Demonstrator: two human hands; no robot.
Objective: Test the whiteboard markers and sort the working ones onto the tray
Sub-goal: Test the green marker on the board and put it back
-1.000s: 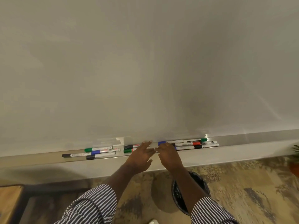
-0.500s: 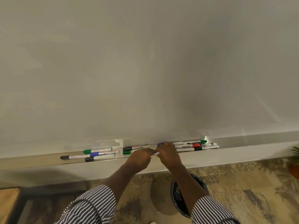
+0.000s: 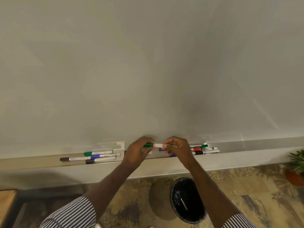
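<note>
A green-capped marker (image 3: 153, 145) with a white barrel is held level just above the whiteboard's metal tray (image 3: 246, 145). My left hand (image 3: 137, 153) grips its green cap end. My right hand (image 3: 178, 148) pinches the white barrel end. On the tray's left lie several markers (image 3: 98, 156): green, blue and black ones. To the right lies another group (image 3: 204, 148) with green, red and black caps. A blue marker (image 3: 162, 149) shows partly behind my right hand. The whiteboard (image 3: 148, 63) above is blank.
A black waste bin (image 3: 187, 200) with a dark liner stands on the patterned floor below my right arm, a pen-like object inside. A potted plant (image 3: 296, 167) sits at the right edge. A wooden surface (image 3: 7, 201) shows at the lower left.
Both hands have lifted from the tray with the green marker between them. Earlier they were reaching down among the markers on the tray.
</note>
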